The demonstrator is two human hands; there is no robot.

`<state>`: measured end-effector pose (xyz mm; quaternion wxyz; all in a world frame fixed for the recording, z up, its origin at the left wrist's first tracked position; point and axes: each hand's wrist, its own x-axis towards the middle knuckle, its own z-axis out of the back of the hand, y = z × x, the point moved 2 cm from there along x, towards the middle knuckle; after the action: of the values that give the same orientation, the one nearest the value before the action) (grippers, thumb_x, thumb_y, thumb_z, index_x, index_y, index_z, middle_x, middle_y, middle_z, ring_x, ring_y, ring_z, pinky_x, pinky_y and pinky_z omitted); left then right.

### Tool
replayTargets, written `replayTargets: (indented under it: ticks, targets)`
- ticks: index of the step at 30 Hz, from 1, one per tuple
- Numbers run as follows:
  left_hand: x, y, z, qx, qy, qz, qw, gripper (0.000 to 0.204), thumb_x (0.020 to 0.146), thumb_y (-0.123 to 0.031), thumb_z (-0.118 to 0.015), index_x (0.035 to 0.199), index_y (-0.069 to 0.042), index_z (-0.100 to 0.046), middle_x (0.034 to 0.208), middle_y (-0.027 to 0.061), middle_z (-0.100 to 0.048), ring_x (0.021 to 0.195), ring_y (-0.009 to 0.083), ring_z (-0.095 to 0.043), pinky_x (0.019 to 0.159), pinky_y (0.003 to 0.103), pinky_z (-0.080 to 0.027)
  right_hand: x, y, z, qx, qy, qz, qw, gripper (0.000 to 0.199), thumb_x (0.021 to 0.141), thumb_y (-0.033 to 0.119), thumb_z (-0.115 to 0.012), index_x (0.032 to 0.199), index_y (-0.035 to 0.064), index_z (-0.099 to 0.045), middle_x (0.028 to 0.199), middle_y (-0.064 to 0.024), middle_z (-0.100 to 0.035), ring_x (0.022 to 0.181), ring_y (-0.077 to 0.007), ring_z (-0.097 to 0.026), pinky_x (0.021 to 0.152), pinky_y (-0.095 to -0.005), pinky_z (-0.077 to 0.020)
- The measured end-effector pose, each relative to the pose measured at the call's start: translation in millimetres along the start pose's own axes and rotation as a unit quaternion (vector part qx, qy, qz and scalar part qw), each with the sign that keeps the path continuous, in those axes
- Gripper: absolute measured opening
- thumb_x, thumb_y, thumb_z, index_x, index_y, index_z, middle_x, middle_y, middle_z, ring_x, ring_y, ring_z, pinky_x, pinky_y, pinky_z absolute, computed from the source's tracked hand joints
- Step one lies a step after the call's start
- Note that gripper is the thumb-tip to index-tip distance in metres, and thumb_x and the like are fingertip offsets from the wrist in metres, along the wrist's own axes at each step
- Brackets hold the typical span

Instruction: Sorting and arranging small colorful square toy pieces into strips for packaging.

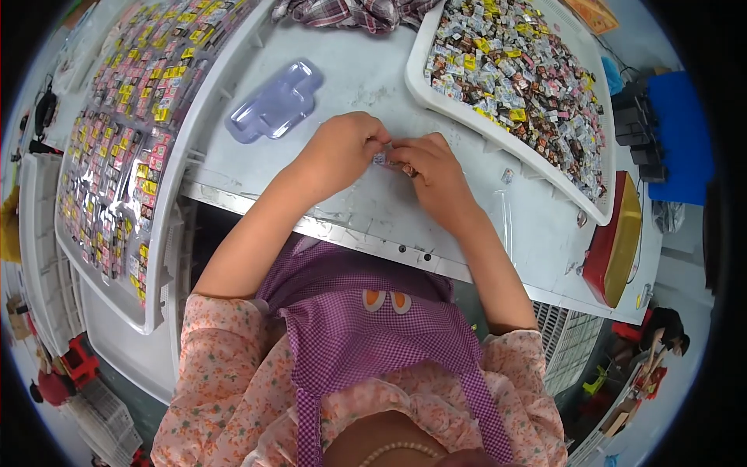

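Observation:
My left hand (342, 152) and my right hand (432, 167) meet at the middle of the white table (373, 78). Their fingertips pinch one small wrapped piece (380, 158) between them, just above the tabletop. A clear plastic blister tray (274, 103) lies empty to the upper left of my left hand. A white tray (416, 74) heaped with several small colourful wrapped pieces (521, 70) stands to the upper right of my right hand.
A long white tray (167, 202) at the left holds filled clear blisters of the same pieces. A checked cloth (350, 12) lies at the far edge. A red and yellow box (618, 237) sits at the right table edge. One loose piece (507, 176) lies nearby.

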<state>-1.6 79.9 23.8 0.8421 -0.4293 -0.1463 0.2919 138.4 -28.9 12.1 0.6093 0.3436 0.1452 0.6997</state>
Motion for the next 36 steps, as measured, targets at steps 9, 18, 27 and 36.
replayTargets:
  ticks: [9,18,27,36]
  targets:
    - [-4,7,0,-0.102,-0.070,-0.005,0.992,0.015,0.085,-0.008,-0.062,0.098,-0.002,-0.066,0.096,0.0110,-0.067,0.076,0.0206,-0.063,0.067,0.031,-0.048,0,4,27,0.411,-0.109,-0.314,0.849,0.023,0.094,0.004,-0.051,0.116,0.0029,-0.056,0.101,-0.0068,-0.061,0.080,-0.0093,-0.052,0.063,-0.0229,-0.0415]
    - [-18,25,16,-0.395,-0.037,0.147,0.906,0.029,0.081,-0.004,-0.067,0.110,-0.003,-0.063,0.088,0.0020,-0.063,0.069,0.0087,-0.054,0.061,0.022,-0.044,-13,2,18,0.454,-0.016,-0.313,0.834,0.041,0.100,0.035,-0.043,0.120,0.0003,-0.052,0.099,-0.0076,-0.059,0.077,-0.0093,-0.051,0.062,-0.0202,-0.0396]
    - [-13,16,-2,-0.049,-0.118,0.051,0.991,0.022,0.080,-0.005,-0.070,0.101,-0.003,-0.067,0.082,0.0019,-0.064,0.072,0.0081,-0.057,0.067,0.023,-0.048,-9,14,12,0.415,-0.023,-0.297,0.859,0.040,0.100,0.035,-0.045,0.116,-0.0003,-0.058,0.094,-0.0034,-0.056,0.073,-0.0068,-0.045,0.060,-0.0193,-0.0366]
    - [-11,20,0,0.007,-0.149,0.035,0.988,0.018,0.080,-0.008,-0.071,0.097,-0.001,-0.068,0.081,0.0085,-0.068,0.072,0.0129,-0.062,0.066,0.026,-0.048,-10,8,8,0.340,-0.054,-0.253,0.904,0.034,0.099,0.029,-0.048,0.116,0.0020,-0.061,0.094,-0.0024,-0.053,0.069,-0.0055,-0.041,0.061,-0.0186,-0.0353]
